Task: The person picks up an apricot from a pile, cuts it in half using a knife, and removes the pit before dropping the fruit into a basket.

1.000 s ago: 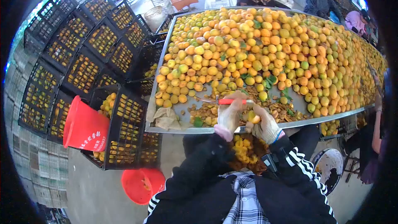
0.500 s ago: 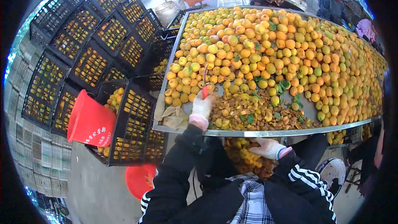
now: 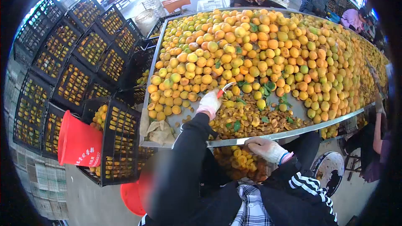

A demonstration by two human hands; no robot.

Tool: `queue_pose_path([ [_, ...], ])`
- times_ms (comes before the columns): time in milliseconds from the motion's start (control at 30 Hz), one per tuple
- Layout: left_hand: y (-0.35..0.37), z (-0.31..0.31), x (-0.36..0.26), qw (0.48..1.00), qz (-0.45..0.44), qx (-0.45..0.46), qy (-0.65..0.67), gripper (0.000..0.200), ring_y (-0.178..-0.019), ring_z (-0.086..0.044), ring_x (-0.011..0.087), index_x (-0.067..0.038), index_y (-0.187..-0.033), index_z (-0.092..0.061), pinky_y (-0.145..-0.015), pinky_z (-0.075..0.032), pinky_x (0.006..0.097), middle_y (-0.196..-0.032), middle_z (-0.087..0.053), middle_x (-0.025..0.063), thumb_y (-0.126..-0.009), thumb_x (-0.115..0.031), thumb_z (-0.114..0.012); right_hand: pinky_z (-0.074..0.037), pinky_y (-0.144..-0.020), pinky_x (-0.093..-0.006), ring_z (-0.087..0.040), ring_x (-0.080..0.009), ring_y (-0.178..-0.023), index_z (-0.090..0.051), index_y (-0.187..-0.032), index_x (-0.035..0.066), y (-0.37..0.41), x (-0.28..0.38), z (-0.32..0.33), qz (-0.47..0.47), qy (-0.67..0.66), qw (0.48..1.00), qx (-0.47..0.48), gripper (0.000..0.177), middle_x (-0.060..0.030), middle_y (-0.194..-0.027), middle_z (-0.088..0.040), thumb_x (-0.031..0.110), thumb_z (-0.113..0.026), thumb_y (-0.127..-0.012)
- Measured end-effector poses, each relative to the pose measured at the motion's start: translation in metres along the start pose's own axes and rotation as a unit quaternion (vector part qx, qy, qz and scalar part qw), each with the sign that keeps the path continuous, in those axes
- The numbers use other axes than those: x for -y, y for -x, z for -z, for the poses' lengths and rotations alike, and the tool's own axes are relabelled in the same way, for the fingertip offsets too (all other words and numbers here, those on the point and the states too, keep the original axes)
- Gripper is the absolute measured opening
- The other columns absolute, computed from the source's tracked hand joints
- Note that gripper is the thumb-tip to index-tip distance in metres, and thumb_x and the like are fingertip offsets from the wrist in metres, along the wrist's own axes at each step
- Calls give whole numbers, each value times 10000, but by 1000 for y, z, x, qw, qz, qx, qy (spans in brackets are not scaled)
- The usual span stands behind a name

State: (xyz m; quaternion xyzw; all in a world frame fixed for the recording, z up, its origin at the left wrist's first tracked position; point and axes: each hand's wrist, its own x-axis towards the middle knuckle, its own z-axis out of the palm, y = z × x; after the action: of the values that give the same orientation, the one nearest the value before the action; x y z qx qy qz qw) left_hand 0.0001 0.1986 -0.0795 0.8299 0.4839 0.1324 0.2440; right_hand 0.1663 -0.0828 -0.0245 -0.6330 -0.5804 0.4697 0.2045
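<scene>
My left hand (image 3: pixel 210 104), in a white glove, is closed around a red-handled tool with a curved metal blade (image 3: pixel 226 87). The blade points away to the right, above the metal table among the apricots. Brown-yellow apricot scraps and pieces (image 3: pixel 247 117) lie just right of that hand, mixed with green leaves. Whole apricots (image 3: pixel 234 37) are heaped farther back. My right hand (image 3: pixel 268 149), also gloved, is at the table's front edge with its fingers stretched out and nothing visible in them. Below and beside it are apricot halves (image 3: pixel 239 159) in a container at my lap.
Black crates of apricots (image 3: pixel 86 48) are stacked at the left. A red bucket (image 3: pixel 79 140) rests on a nearer crate, and another red bucket (image 3: pixel 133 196) is on the floor. At right stands a stained white bucket (image 3: pixel 328 171). Other people sit around the table (image 3: pixel 268 137).
My left hand has moved right and toward the scraps, and the tool's blade has swung from upright to pointing right. My right hand has risen slightly toward the table edge. The view has shifted.
</scene>
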Motion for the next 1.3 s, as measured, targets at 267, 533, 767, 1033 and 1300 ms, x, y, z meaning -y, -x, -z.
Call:
queue_pose_path([
  [267, 40, 54, 0, 921, 116, 81, 364, 405, -783, -600, 122, 13, -1146, -650, -709, -484, 283, -882, -657, 38, -821, -216, -728, -498, -800, -245, -598, -86, -851, -606, -1215, -3, -13, -19, 15, 134, -145, 979, -42, 323, -11, -994, -645, 244, -504, -1032],
  [533, 118, 93, -68, 745, 95, 141, 645, 404, -546, -466, 58, -35, -1312, -556, -462, -357, 199, -747, -558, -21, -950, -202, -626, -484, -947, -285, -582, -135, -1126, -562, -1312, 10, -31, 55, 15, 80, -354, 922, -134, 393, -61, -1187, -633, 277, -512, -1028],
  [767, 153, 94, -136, 893, 51, 94, 438, 295, -633, -510, 63, -53, -1184, -656, -569, -428, 221, -772, -612, 2, -940, -218, -634, -500, -929, -303, -601, -170, -1114, -502, -1373, 57, -28, 61, 11, 117, -494, 856, -99, 428, -94, -1273, -587, 310, -541, -1030],
  [1033, 190, 57, -134, 937, -188, -122, 269, 119, -652, -562, 122, -7, -953, -597, -589, -457, 290, -719, -588, 31, -957, -121, -563, -488, -981, -424, -570, -277, -1183, -453, -1382, 74, -7, 41, 17, 192, -740, 643, -51, 493, -90, -1211, -566, 374, -563, -1006],
  [1300, 204, 43, -140, 953, -138, -55, 262, 201, -659, -636, 228, 15, -1087, -573, -612, -504, 348, -769, -640, 114, -999, -166, -564, -485, -908, -389, -578, -208, -1032, -550, -1182, 43, -5, 40, 19, 263, -506, 807, -153, 340, -79, -1103, -605, 334, -573, -1006],
])
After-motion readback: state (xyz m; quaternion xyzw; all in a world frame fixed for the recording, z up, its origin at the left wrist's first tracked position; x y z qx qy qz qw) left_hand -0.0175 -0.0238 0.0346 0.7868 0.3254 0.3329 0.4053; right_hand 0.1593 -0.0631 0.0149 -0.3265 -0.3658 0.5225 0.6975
